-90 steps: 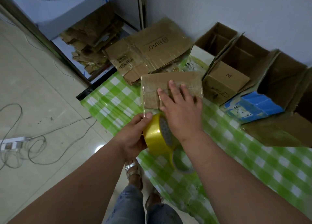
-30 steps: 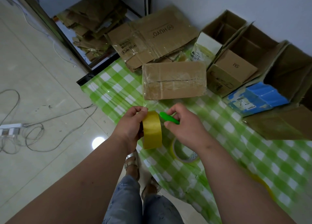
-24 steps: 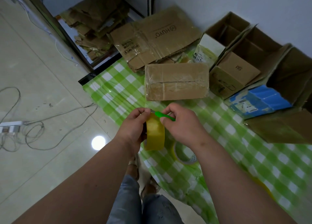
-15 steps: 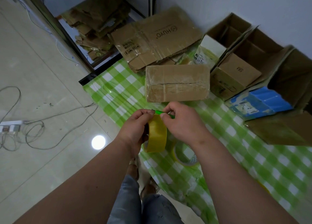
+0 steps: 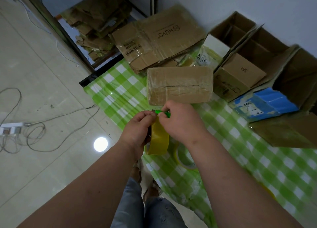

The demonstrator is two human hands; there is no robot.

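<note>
On the green checked cloth [image 5: 120, 97], the brown box [image 5: 180, 85] lies closed, tape over its seam; just in front of it your left hand [image 5: 137, 130] grips the yellow tape roll [image 5: 158, 138] and your right hand [image 5: 181, 123] pinches a green cutter [image 5: 161, 112] at the roll's top, so sealing seems nearly done, with 1 cut left.

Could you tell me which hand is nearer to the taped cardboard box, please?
Right. The right hand, pinching a green tool, is just in front of the taped cardboard box; the left hand is further back and to the left, gripping the yellow tape roll.
</note>
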